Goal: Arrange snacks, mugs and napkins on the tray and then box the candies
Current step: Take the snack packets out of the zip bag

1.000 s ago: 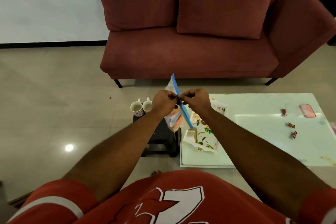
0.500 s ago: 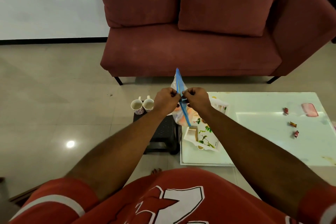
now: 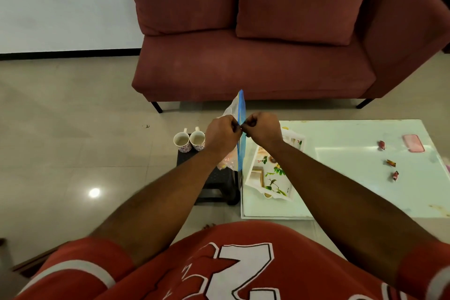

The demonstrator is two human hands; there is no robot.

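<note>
My left hand (image 3: 222, 135) and my right hand (image 3: 261, 130) both pinch the blue-edged top of a clear snack bag (image 3: 240, 114), held in the air above the gap between stool and table. Orange snacks show in the bag's lower part. Below my right forearm, a white floral tray (image 3: 272, 178) lies on the glass table. Two floral mugs (image 3: 189, 141) stand side by side on a black stool (image 3: 219, 182), to the left of my hands. Three wrapped candies (image 3: 390, 162) lie on the table at the right.
A pink flat object (image 3: 413, 143) lies near the candies on the glass table (image 3: 353, 178). A red sofa (image 3: 255, 44) with two cushions stands behind. Tiled floor (image 3: 73, 141) spreads to the left.
The bag's blue top edge has swung from slanted to nearly upright. Both hands stay pinched on it, close together.
</note>
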